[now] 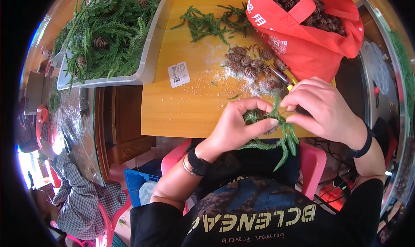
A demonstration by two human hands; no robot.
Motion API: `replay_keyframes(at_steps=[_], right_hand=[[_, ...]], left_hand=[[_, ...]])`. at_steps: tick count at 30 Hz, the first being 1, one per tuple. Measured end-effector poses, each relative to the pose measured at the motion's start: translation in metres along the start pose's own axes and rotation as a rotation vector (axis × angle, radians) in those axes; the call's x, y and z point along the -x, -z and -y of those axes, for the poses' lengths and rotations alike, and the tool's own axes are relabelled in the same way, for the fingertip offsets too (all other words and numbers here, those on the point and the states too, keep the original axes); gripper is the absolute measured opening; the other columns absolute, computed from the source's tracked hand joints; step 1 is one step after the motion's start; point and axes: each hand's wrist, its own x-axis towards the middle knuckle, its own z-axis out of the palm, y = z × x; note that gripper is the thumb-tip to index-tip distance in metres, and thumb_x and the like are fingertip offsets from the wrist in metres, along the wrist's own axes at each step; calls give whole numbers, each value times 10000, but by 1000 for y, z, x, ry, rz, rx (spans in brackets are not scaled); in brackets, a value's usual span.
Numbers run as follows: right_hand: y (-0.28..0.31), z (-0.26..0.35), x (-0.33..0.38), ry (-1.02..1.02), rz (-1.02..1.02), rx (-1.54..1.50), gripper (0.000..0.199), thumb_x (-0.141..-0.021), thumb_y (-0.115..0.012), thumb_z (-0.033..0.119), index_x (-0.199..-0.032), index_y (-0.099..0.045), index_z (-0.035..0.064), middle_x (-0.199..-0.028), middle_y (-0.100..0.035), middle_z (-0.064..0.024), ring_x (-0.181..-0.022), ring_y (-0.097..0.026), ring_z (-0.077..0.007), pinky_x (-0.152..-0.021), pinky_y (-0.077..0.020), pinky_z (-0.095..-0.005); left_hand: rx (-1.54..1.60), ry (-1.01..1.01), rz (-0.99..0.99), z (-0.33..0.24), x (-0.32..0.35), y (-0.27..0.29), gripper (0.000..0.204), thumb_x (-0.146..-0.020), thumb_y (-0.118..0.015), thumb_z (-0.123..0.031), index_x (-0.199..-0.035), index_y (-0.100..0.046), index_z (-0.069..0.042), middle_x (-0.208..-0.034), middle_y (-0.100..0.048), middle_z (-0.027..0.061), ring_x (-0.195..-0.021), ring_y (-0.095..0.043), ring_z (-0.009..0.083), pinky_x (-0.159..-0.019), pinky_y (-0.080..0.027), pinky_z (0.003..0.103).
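Over the table's near edge, my left hand (240, 124) is closed on a green artificial pine sprig (285, 145), its thumb and forefinger pinching the middle. A bit of brown pine cone shows beneath the thumb, partly hidden. My right hand (324, 106) meets the sprig from the right, thumb and fingers pinched together beside its stem. Whatever they grip is too small to make out. Just beyond the hands lie several brown pine cones (253, 67) among white flakes. Pliers with yellow handles (283, 77) rest against the cones, close to my right knuckles.
A red bag (307, 48) full of pine cones stands at the far right. Loose green sprigs (203, 24) lie beside it. At left, a clear plastic tub (149, 52) holds many sprigs and some cones. A white label (179, 74) lies on the table. Another person in a checked sleeve (71, 178) sits left.
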Motion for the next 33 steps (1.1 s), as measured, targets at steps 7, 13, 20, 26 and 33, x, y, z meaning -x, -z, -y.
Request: replay_keyframes(at_steps=[7,13,20,26,33], right_hand=[[0,-5,0,347,-131,190,195,-639,-695,143,-796,-605,71,-750,-574,-26,-759,-579,-217,-687,-449,-332],[4,5,-2,217,-55,283,171,-642,-688,143,-757,-589,65,-717,-566,-30,-743,-579,-211,-672,-438,-330],[-1,1,0,-13,27,8,169,-675,-681,147,-789,-593,59,-712,-574,-34,-736,-581,-228,-674,-441,-344],[1,-2,-1,347,-124,229,195,-653,-700,172,-782,-597,67,-704,-571,-34,-722,-584,-203,-644,-448,-319],[-2,2,2,1,-10,165,153,-663,-694,139,-696,-567,60,-678,-566,-42,-701,-581,-222,-615,-450,-337]], left_hand=[[562,388,191,-2,2,4,172,-782,-662,-75,-922,-605,7,-826,-602,-18,-732,-528,33,-684,-445,201],[-29,-62,44,5,-1,-4,177,-748,-681,-69,-891,-598,-6,-804,-606,18,-736,-564,96,-670,-450,224],[9,100,40,0,2,0,167,-745,-686,-75,-866,-590,-11,-808,-590,7,-716,-538,73,-652,-431,207],[661,430,207,-4,2,5,175,-783,-658,-71,-928,-597,6,-833,-595,-16,-740,-527,26,-674,-447,192],[-385,-337,-96,1,0,-7,208,-700,-704,-53,-872,-593,-14,-802,-596,75,-723,-576,180,-682,-441,236]])
